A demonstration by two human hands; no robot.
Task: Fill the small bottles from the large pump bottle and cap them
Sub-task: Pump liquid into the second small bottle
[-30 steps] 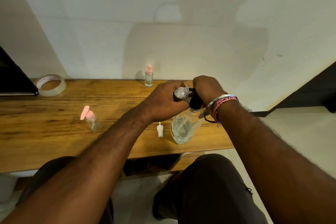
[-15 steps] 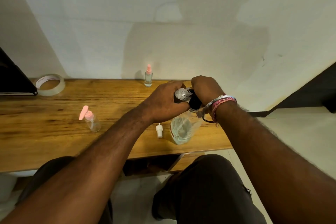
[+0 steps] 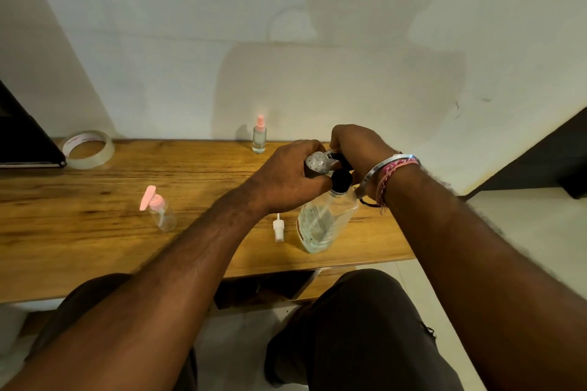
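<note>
Almost nothing moved since the earlier frames; both hands stay at the pump | left hand (image 3: 286,178) grips small bottle (image 3: 317,162) at the nozzle; right hand (image 3: 359,149) curls on the black pump head (image 3: 341,179) | large pump bottle (image 3: 324,225) near the bench (image 3: 79,232) front edge, right part | small one likely light and slippery; hold its body, not the neck

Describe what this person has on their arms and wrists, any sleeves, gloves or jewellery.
Both forearms are bare, with no sleeves or gloves in view. The left hand and its wrist carry nothing. The wrist of the right hand wears a plain silver metal bangle, a braided pink and white thread band beside it, and a thin dark cord hanging below. No rings can be made out.
</note>
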